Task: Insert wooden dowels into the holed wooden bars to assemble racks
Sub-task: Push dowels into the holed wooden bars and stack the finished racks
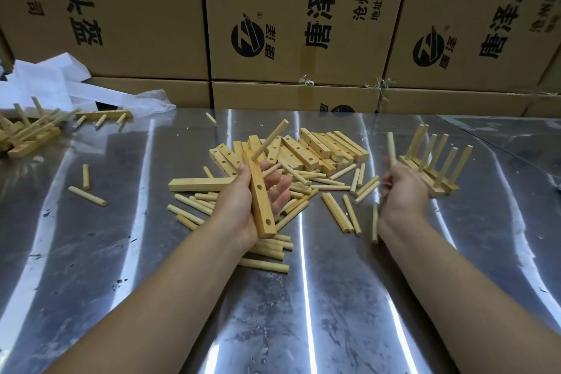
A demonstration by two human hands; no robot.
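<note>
Shiny, scratched metal tabletop (273, 313), wall of stacked brown cardboard boxes (121, 9) with black Chinese print behind it, crumpled white paper (45, 82) and clear plastic wrap (153, 102) at far left

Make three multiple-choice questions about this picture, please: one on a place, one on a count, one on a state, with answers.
1. Where does the upright rack stand? A. beside the right hand B. on the boxes C. under the left forearm
2. How many dowels sit in the bar that the left hand holds? A. none B. one C. three
3. What does the right hand hold? A. nothing B. a bar C. a loose dowel
Answers: 1 A, it stands on the table right of that hand; 2 B, one inserted dowel rises from its far end; 3 C, it grips a dowel pointing up.
</note>
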